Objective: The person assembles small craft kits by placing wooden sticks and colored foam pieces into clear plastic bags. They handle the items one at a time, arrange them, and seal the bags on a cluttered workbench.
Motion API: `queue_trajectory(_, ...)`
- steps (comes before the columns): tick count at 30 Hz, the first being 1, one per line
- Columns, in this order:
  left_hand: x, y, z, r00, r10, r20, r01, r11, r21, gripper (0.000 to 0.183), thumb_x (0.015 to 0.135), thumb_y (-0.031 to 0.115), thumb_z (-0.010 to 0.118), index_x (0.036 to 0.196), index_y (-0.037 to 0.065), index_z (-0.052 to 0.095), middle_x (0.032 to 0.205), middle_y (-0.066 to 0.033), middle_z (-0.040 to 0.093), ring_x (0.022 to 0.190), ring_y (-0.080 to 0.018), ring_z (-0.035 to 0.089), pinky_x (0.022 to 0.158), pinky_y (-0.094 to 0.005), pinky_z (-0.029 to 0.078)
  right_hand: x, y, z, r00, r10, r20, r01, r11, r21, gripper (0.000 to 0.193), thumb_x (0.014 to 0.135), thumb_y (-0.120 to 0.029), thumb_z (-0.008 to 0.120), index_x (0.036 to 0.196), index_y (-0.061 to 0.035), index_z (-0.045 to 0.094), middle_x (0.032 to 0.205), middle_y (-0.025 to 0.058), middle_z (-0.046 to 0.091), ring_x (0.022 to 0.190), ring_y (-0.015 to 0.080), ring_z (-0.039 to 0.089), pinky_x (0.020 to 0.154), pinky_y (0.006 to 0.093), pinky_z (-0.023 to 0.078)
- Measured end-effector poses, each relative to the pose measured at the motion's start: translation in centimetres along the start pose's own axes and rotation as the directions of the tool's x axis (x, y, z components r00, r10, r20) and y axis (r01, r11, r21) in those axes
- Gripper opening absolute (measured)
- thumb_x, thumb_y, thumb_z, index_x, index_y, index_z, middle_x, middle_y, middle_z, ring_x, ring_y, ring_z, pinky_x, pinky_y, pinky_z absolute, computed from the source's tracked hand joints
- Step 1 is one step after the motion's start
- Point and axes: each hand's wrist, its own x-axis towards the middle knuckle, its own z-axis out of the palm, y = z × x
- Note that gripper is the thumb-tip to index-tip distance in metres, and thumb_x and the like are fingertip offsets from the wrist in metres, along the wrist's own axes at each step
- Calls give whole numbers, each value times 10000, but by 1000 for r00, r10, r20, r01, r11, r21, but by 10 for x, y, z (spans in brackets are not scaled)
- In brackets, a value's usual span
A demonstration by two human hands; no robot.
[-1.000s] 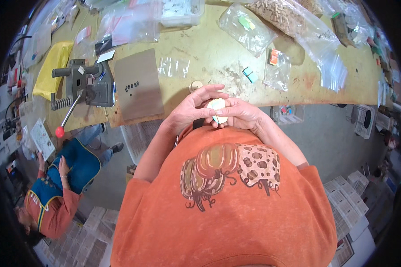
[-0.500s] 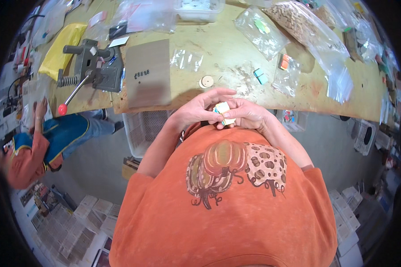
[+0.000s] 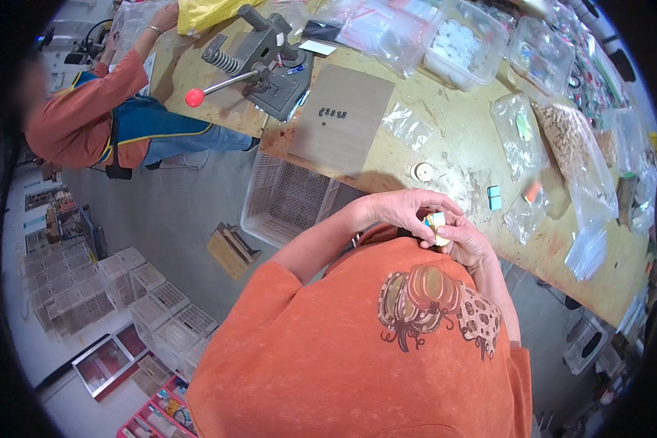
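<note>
Far left: co-worker in a blue apron (image 3: 135, 120), one arm up by the yellow bag (image 3: 208, 13) at the tabletop (image 3: 456, 135) edge. Next, grey hand press (image 3: 279, 69), lever angled down-left to a red knob (image 3: 195, 98). White plastic crate (image 3: 270, 212) below the tabletop edge. Right of the press, brown sheet (image 3: 350, 91) with a short row of small black parts (image 3: 333, 113), one more apart below. Then a flat clear bag (image 3: 407, 125).

Left hand (image 3: 401, 210): grip closed on the small pale block (image 3: 436, 221), index finger arched above. Block is off the tabletop, between both hands, close to the shirt; blue shows on it, rest covered by fingers. Round wooden piece (image 3: 421, 172) just beyond the left hand. Right hand (image 3: 466, 239): grip also closed on the block, thumb across its near face.

Further right: blue blocks (image 3: 495, 198), clear bag with an orange piece (image 3: 532, 192), big bag of wooden bits (image 3: 571, 131).
</note>
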Motion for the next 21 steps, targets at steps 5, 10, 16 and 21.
queue_trajectory(5, -4, 7, -1, 997, 75, 32, -79, 986, 148, 629, 710, -42, 688, 1299, 55, 489, 1198, -71, 559, 1059, -156, 562, 905, -313, 490, 2, -3, 12, 999, 16, -42, -15, 1000, 20, 496, 806, -52, 674, 1252, 24, 472, 948, 146, 647, 771, 281, 690, 613, 271, 592)
queue_trajectory(10, -7, 1, -1, 994, 105, -27, -100, 987, 125, 532, 741, 7, 701, 1245, 43, 538, 1139, -61, 571, 1002, -142, 569, 887, -290, 469, 4, -4, 15, 996, 56, -70, -55, 998, 11, 512, 816, -62, 677, 1274, -36, 450, 982, 114, 632, 798, 290, 696, 487, 200, 543)
queue_trajectory(16, -10, -8, -6, 991, 130, -39, -121, 976, 180, 530, 725, 62, 734, 1223, 49, 551, 1112, -78, 571, 1019, -163, 557, 890, -309, 451, 7, -2, 18, 996, 50, -68, -50, 999, 5, 550, 851, -24, 630, 1343, -134, 410, 1042, 79, 615, 865, 302, 687, 456, 185, 516)
queue_trajectory(21, -13, -15, -12, 998, 44, -35, -41, 996, 85, 552, 728, 26, 731, 1245, 50, 539, 1101, -72, 571, 981, -147, 570, 856, -285, 469, 11, -2, 18, 997, 56, -57, -57, 998, -7, 542, 851, -34, 630, 1337, -136, 414, 1036, 86, 615, 861, 295, 684, 474, 198, 520)
